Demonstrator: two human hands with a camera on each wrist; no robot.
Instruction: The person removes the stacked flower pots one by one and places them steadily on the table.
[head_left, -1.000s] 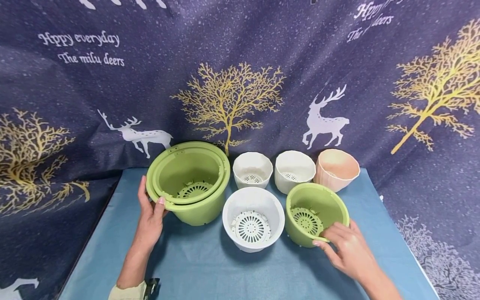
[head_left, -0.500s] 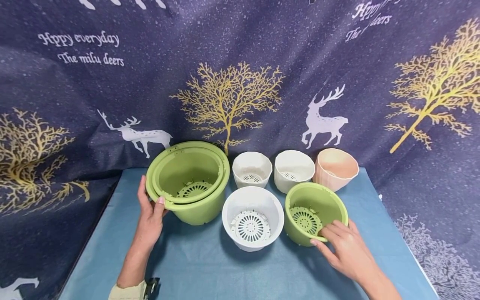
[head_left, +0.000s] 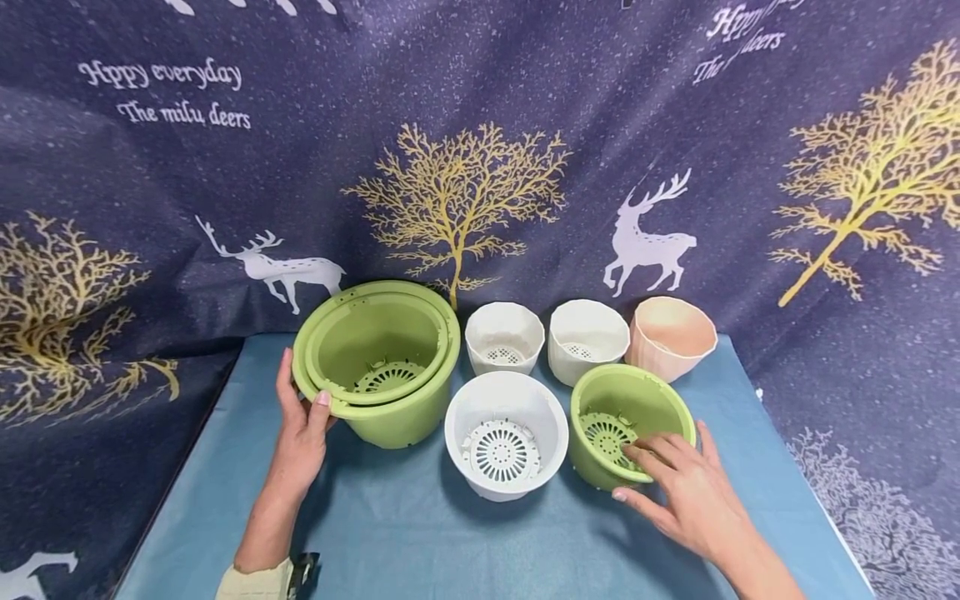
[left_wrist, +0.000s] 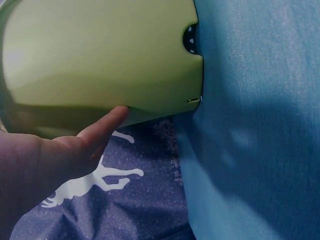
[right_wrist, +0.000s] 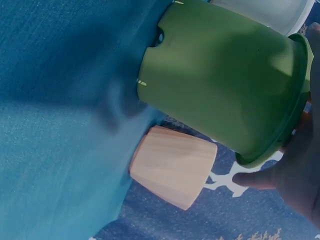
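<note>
At the left of the head view stand two nested green flower pots, a smaller inner pot (head_left: 352,321) inside a large outer pot (head_left: 397,429). My left hand (head_left: 300,433) holds the outer pot's near-left rim, its thumb on top; a finger (left_wrist: 107,125) rests along the wall in the left wrist view. On the right is a small green flower pot (head_left: 660,400) with a slotted bottom. Over its near-right rim lies my right hand (head_left: 693,492), fingers spread and reaching over its inside, thumb off the rim. Between them stands a white flower pot (head_left: 468,417).
Behind, against the patterned cloth backdrop (head_left: 525,100), are two faceted white pots (head_left: 480,358) and a pinkish pot (head_left: 667,367). All stand on a blue tablecloth (head_left: 480,550). The pinkish pot nearly touches the small green one.
My right hand has loosened from the small green flower pot's rim: its thumb has come away and its fingers have spread. My left hand keeps its hold on the large pot.
</note>
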